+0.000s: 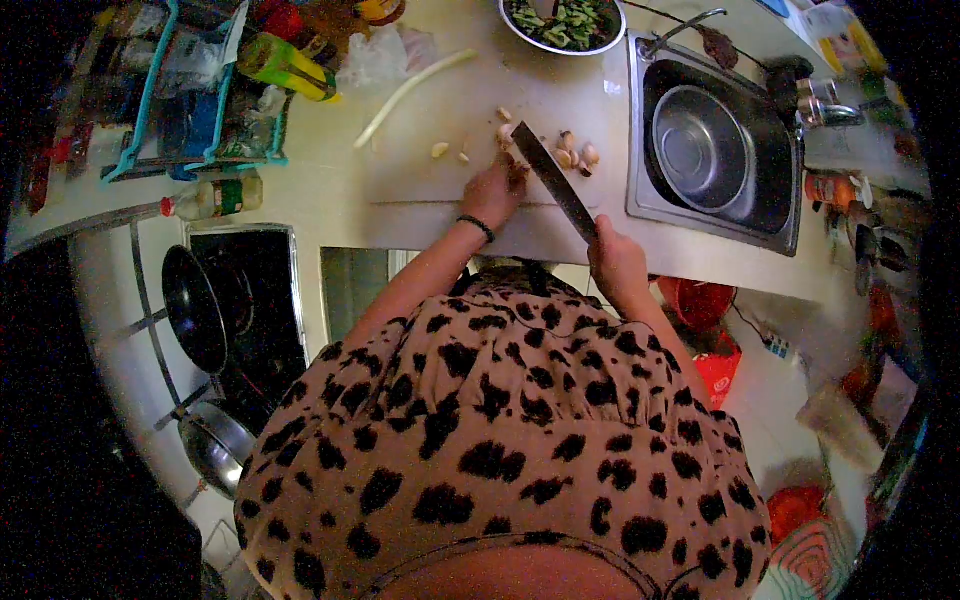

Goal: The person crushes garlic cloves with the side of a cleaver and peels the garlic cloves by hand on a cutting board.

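Observation:
My right hand (617,262) is wrapped round the handle of a wide dark knife (556,182), whose blade slants up and left over the counter. At the left of the blade, my left hand (492,193) has its fingers bent together by some garlic (505,133); what they hold is too small to make out. Several garlic cloves (572,155) lie right of the blade. Two pale peeled pieces (440,150) rest on the pale board (410,185), left of my left hand. A long white-green stalk (410,92) lies farther up and left.
A bowl of chopped greens (565,25) stands at the back. The sink (640,190) at the right holds a metal basin (700,150). Bottles (225,197) and bags are at the left, above a stove with a black pan (193,310).

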Action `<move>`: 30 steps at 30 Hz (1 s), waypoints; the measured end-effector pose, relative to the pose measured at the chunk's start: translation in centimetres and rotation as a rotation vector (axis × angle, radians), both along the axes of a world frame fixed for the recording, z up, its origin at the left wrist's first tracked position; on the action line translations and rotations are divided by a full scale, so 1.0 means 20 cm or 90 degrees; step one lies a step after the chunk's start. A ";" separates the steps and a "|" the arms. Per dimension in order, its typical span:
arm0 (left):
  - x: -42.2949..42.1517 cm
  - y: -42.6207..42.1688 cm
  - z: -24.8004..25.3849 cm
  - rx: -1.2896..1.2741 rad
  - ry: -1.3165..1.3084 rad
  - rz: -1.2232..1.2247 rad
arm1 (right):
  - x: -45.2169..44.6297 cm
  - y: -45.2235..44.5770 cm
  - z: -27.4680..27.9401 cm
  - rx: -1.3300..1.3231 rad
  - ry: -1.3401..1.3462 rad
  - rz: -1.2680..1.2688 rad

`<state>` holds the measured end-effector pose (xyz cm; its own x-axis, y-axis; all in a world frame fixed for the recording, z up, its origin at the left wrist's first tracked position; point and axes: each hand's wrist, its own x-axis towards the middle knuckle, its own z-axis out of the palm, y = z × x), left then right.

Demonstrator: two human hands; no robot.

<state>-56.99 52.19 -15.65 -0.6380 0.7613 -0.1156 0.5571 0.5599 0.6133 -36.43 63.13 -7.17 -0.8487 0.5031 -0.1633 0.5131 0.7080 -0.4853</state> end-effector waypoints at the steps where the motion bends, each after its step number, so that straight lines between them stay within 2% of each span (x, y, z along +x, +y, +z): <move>1: 0.01 0.00 -0.02 0.022 0.005 -0.001 | 0.00 0.00 0.01 -0.005 0.003 -0.018; 2: 0.01 0.00 -0.10 0.021 0.005 -0.001 | 0.00 0.00 0.01 -0.010 0.007 -0.035; 4: 0.04 0.01 -0.24 0.195 0.183 0.119 | 0.01 0.01 0.01 -0.018 0.003 -0.043; 5: 0.03 0.01 -0.14 0.197 0.180 0.117 | 0.03 0.02 0.01 -0.024 -0.003 -0.054; 7: -0.05 -0.05 0.23 -0.063 -0.118 0.107 | 0.05 0.03 0.02 -0.031 0.012 -0.065; 8: -0.07 -0.08 0.23 -0.065 -0.117 0.107 | 0.06 0.03 0.03 -0.039 0.026 -0.073; 10: -0.14 -0.09 0.22 -0.060 0.024 -0.112 | 0.06 0.03 0.05 -0.042 0.033 -0.059; 11: -0.16 -0.07 0.18 -0.058 0.026 -0.112 | 0.06 0.03 0.06 -0.041 0.040 -0.046; 13: -0.17 -0.05 0.08 0.050 0.104 -0.249 | 0.07 0.02 0.02 -0.035 0.041 -0.043; 14: -0.15 -0.04 0.07 0.051 0.104 -0.249 | 0.07 0.01 0.02 -0.035 0.041 -0.039; 16: -0.11 -0.02 0.05 -0.055 0.094 -0.153 | 0.06 -0.01 0.03 -0.035 0.016 -0.035; 17: -0.08 -0.01 0.05 -0.053 0.094 -0.155 | 0.05 -0.02 0.04 -0.033 -0.010 -0.031; 19: -0.02 0.01 0.05 -0.038 0.105 -0.063 | 0.05 -0.03 0.00 -0.024 -0.014 -0.020; 22: 0.02 0.03 0.07 -0.107 0.067 -0.031 | 0.04 -0.05 -0.01 0.000 0.010 0.007; 26: 0.02 0.03 0.04 -0.107 0.092 -0.043 | 0.03 -0.05 -0.03 0.040 0.016 0.024; 30: 0.03 0.00 -0.07 -0.024 0.085 -0.058 | 0.03 -0.03 -0.06 0.058 0.013 0.033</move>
<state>-56.46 52.20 -17.05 -0.5787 0.8130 -0.0644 0.6810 0.5252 0.5102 -35.81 62.44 -8.44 -0.8767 0.4703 -0.1006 0.4649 0.7750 -0.4282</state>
